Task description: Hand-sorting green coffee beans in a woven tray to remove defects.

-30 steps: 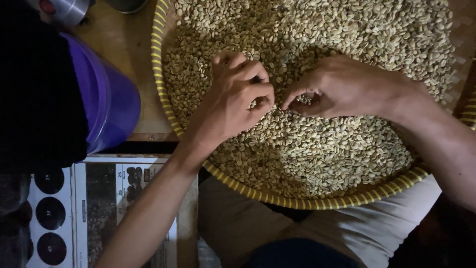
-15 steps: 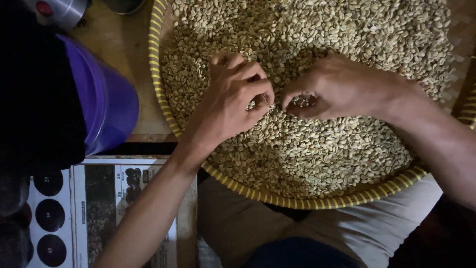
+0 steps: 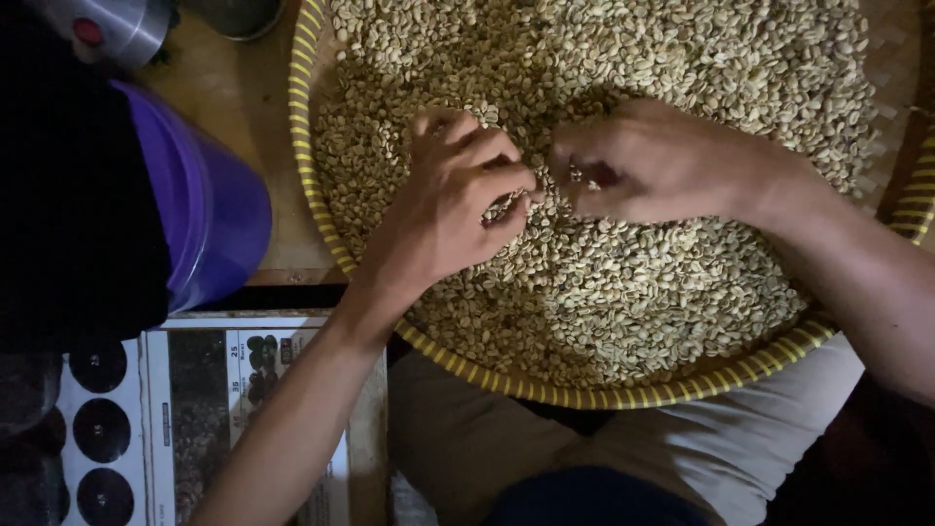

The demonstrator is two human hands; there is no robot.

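Hands [image 3: 458,200] [image 3: 653,166] curl knuckles-up over pale beans [image 3: 633,282], fingers seemingly pinching a few each.

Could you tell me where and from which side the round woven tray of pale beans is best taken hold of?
Probably by the yellow-striped rim of the tray, on the near edge. That edge juts past the wooden table over the person's lap, so fingers can come from underneath. The left hand and right hand are in the beans.
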